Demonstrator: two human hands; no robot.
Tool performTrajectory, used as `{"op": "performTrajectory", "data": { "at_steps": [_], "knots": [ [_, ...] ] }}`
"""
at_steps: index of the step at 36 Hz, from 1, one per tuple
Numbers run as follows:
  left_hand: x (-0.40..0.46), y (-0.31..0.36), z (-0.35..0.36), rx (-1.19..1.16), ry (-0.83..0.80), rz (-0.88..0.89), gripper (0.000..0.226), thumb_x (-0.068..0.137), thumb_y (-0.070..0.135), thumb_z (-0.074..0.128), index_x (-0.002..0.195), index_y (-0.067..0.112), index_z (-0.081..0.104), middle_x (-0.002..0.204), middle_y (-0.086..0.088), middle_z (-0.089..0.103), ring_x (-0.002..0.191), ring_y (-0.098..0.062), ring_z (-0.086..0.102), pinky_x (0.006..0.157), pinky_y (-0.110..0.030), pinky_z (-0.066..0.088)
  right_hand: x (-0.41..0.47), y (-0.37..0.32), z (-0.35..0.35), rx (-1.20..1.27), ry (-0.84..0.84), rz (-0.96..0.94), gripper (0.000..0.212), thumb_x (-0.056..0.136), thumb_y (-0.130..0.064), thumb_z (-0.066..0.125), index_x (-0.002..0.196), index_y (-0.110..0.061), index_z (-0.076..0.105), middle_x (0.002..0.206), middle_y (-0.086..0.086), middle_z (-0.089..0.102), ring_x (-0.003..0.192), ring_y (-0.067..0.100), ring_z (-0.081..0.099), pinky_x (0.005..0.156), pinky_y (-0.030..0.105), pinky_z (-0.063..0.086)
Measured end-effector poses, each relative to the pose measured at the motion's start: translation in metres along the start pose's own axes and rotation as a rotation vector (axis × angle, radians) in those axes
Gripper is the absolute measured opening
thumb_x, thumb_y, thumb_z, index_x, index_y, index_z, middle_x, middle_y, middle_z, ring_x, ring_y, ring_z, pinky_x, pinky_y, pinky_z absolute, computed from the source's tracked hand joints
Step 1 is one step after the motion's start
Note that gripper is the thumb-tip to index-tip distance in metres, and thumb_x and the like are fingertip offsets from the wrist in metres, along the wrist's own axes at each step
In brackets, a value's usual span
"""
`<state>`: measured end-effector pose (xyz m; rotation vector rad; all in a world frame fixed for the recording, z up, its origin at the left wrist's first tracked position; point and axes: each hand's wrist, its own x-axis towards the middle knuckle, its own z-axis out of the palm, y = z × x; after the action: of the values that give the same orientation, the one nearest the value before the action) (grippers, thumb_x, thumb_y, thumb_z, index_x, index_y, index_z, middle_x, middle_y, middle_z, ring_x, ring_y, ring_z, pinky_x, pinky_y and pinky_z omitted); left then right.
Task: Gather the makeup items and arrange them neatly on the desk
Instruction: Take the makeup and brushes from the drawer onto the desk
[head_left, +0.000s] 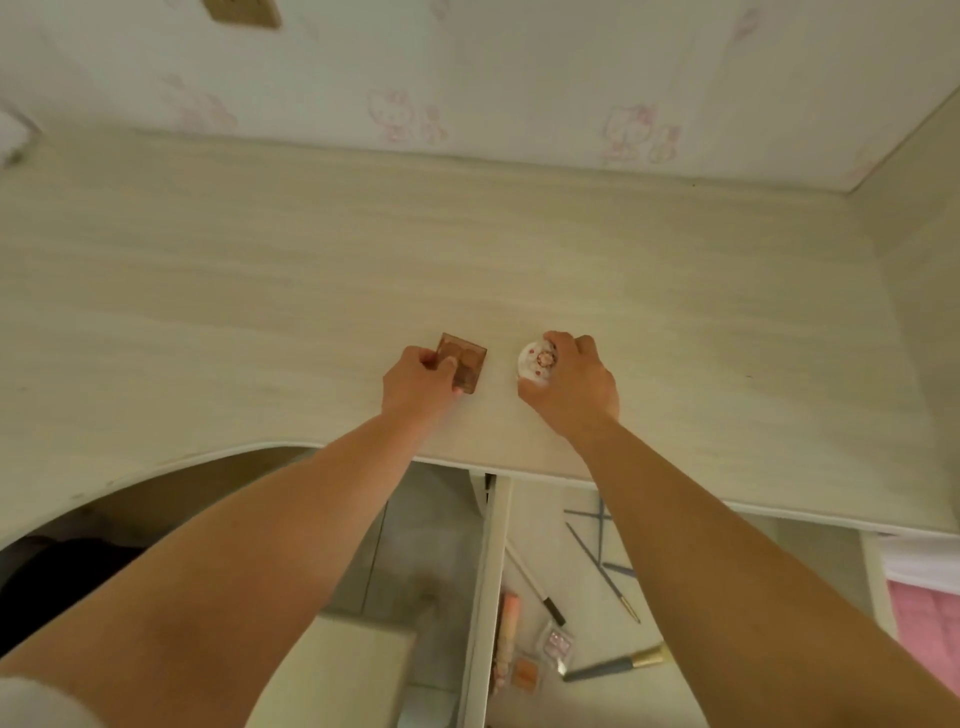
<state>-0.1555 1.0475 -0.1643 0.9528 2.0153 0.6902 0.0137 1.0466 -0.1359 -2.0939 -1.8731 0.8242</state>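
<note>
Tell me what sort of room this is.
Probably a bedroom with a dressing desk: cartoon-cat wallpaper, a pale wood-grain desk, and an open drawer holding makeup brushes. Pink bedding shows at the right edge.

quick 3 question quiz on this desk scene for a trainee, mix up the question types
1. True or false: the left hand holds the brown square palette on the desk.
2. Multiple choice: the right hand holds a) a blue brush b) the white round compact c) nothing.
3. Fill in: the gold-ferruled brush lies in the open ____ below the desk edge.

Key
1. true
2. b
3. drawer
</note>
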Motion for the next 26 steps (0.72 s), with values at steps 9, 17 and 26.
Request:
{"op": "performTrajectory", "data": {
  "at_steps": [9, 17, 26],
  "knots": [
    [0.023, 0.009, -0.001, 0.014, 0.086, -0.004, 0.034, 0.088, 0.040, 0.057, 0.111, 0.015, 0.057, 0.102, -0.006, 0.067, 0.091, -0.024, 0.067, 0.082, -0.039, 0.055, 0.018, -0.005, 0.010, 0.130, 0.033, 0.001, 0.068, 0.084, -0.032, 0.064, 0.143, -0.024, 0.031, 0.136, 0.006, 0.038, 0.117, 0.027, 0.050, 0.093, 0.033, 0.042],
    [0.010, 0.007, 0.003, 0.083, 0.136, 0.054, 0.043, 0.091, 0.034, 0.055, 0.129, 0.015, 0.052, 0.126, -0.010, 0.053, 0.114, -0.026, 0.053, 0.091, -0.028, 0.041, 0.008, 0.005, 0.020, 0.356, 0.133, 0.027, 0.066, 0.085, -0.014, 0.061, 0.144, -0.020, 0.033, 0.137, 0.004, 0.043, 0.114, 0.023, 0.054, 0.097, 0.030, 0.044],
    [-0.030, 0.003, 0.002, 0.032, 0.160, 0.063, 0.042, 0.089, 0.015, 0.053, 0.130, 0.016, 0.044, 0.133, -0.007, 0.039, 0.095, -0.017, 0.048, 0.082, -0.022, 0.034, -0.034, 0.018, 0.018, 0.486, 0.086, 0.000, 0.056, 0.085, -0.005, 0.057, 0.137, -0.016, 0.040, 0.138, 0.001, 0.040, 0.115, 0.012, 0.052, 0.094, 0.018, 0.040]
  ]
}}
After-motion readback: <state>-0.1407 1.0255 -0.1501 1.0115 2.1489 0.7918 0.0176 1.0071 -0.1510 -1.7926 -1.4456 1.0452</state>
